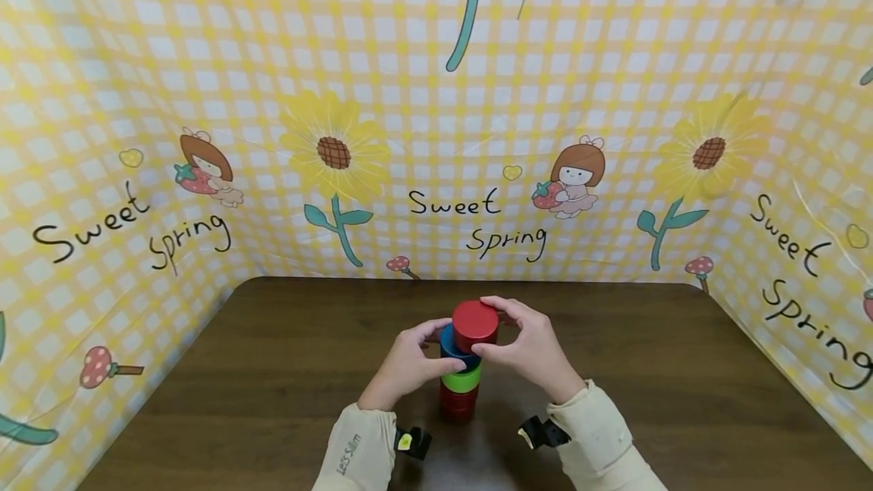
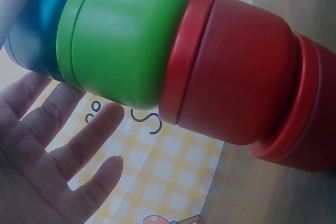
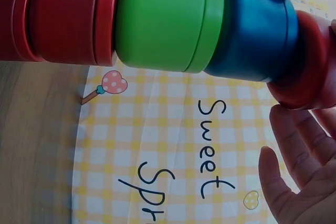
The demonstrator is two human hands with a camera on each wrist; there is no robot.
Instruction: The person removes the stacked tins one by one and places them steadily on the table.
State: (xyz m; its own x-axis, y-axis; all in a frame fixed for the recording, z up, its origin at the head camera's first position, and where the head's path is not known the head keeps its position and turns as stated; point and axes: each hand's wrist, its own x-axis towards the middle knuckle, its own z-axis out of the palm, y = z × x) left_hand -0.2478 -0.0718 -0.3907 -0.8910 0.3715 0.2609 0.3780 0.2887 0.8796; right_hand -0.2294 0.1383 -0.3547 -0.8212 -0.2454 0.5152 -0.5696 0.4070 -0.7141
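Stack of lidded round tins stands upright at the centre front of the counter [image 1: 273,354]. Order from the bottom: red tin [image 1: 458,400], green tin [image 1: 461,379], blue tin [image 1: 455,347], top red tin [image 1: 475,324]. The top red tin sits off-centre, shifted right of the blue tin below it.

Tins are short cylinders with rounded shoulders and a raised lid rim; surface smooth with a dull sheen, material looks like painted metal or plastic, cannot tell which. Counter is dark wood-grain. Backdrop [image 1: 436,135] is yellow gingham cloth printed with sunflowers and "Sweet Spring".

Left hand [image 1: 409,362]: fingers curled round the blue tin from the left. Right hand [image 1: 528,347]: fingers and thumb curled round the top red tin, gripping its sides.
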